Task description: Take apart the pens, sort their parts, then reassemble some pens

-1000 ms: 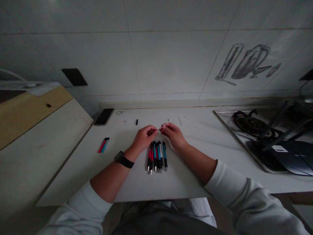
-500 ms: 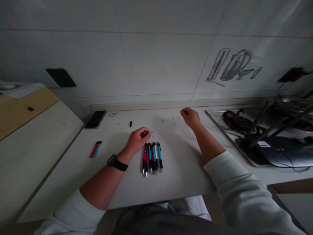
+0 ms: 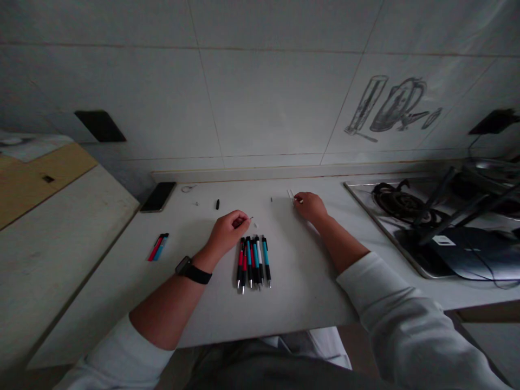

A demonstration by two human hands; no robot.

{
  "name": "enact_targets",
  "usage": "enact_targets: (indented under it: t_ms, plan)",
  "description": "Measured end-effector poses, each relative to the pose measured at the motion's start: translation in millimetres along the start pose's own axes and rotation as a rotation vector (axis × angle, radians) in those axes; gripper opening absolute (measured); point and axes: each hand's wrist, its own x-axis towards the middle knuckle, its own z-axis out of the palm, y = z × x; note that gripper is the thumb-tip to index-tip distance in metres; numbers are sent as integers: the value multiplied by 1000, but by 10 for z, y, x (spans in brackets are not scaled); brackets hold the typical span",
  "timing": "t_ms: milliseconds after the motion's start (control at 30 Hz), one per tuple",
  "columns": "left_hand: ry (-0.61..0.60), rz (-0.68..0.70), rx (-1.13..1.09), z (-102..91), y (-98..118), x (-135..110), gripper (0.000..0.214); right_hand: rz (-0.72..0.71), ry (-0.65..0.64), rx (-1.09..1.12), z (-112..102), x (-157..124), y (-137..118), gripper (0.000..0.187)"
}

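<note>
My left hand (image 3: 230, 229) is closed in a pinch just above the row of pens. A small dark tip pokes out between its fingers; the rest of that piece is hidden. Below it lie several click pens (image 3: 254, 262) side by side, red, blue and white with black grips and silver tips. My right hand (image 3: 311, 207) is closed low over the counter, fingertips pinching a thin pale tube (image 3: 292, 194), perhaps a pen refill. A second pale tube (image 3: 289, 194) lies right beside it. A tiny clear piece (image 3: 255, 225) rests near my left fingertips.
Toward the back are a small black piece (image 3: 218, 204), a tiny grey piece (image 3: 272, 200), a little spring-like bit (image 3: 197, 203) and a phone (image 3: 158, 196). Two short pens (image 3: 158, 247) lie at left. A gas stove (image 3: 390, 200) with a dark laptop-like slab (image 3: 467, 252) stands at right.
My right hand has moved down and left, bringing its fingertips to the pale tube on the counter. My left hand has stayed nearly still, still pinching its small piece.
</note>
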Motion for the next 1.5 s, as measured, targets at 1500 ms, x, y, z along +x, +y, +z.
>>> enact_targets:
  t_ms: [1500]
  plan:
    - [53, 13, 31, -40, -71, 37, 15, -460, -49, 193, -68, -391, -637, 26]
